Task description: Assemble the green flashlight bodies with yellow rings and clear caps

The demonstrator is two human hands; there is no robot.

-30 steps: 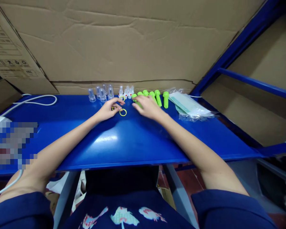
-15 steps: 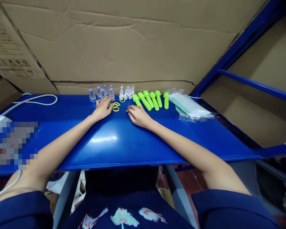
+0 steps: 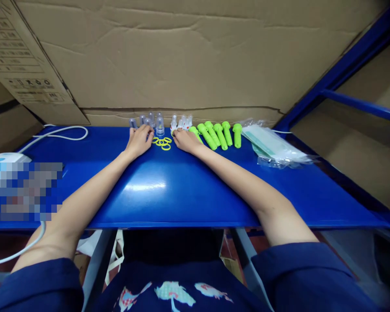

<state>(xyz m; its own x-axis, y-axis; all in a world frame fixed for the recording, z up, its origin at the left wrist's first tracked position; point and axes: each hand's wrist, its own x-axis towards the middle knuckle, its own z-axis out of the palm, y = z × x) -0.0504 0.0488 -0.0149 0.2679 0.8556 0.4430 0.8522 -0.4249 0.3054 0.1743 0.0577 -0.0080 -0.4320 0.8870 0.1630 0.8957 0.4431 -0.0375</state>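
Observation:
My left hand [image 3: 139,141] reaches among the clear plastic bottle-shaped caps [image 3: 160,125], its thumb apart from its fingers; it hides part of those nearest it. My right hand [image 3: 186,140] has its bent fingertips together on a yellow ring [image 3: 173,133], which they partly cover. Just behind that hand stand several small clear pieces with white-and-red bases [image 3: 183,122]. Several more yellow rings [image 3: 165,147] lie loosely between the two hands. Right of my right hand rests a row of bright green flashlight-shaped handles [image 3: 220,136]; the nearest is partly hidden by the hand.
Clear bags with flat white-green contents [image 3: 273,145] lie at the right of the blue table [image 3: 182,195]. A white cable [image 3: 65,128] loops at the left near a white device [image 3: 9,162]. Cardboard [image 3: 182,65] walls the back; a blue frame bar [image 3: 357,102] runs at the right.
My right hand has moved forward onto the yellow ring by the small clear pieces. My left hand has shifted away from the loose rings onto the clear caps. The view has turned slightly left.

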